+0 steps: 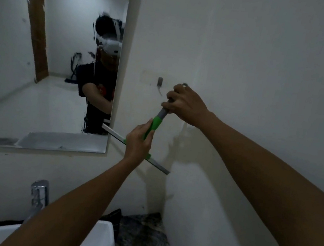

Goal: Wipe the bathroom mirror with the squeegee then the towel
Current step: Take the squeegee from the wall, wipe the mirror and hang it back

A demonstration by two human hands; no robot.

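squeegee: sitting right of the mirror, off the glass, against bare wall
blade: long axis running from mirror's lower right corner down-right; left tip just overlapping the mirror edge
handle: rising up-right from blade middle
left hand: fingers wrapping the green neck just above blade
right hand: fingers closing on the grey upper grip
nearer the glass: left hand
coming move, I judge: sliding left and up onto glass
room: open mirror on the left; sink and tap sitting below
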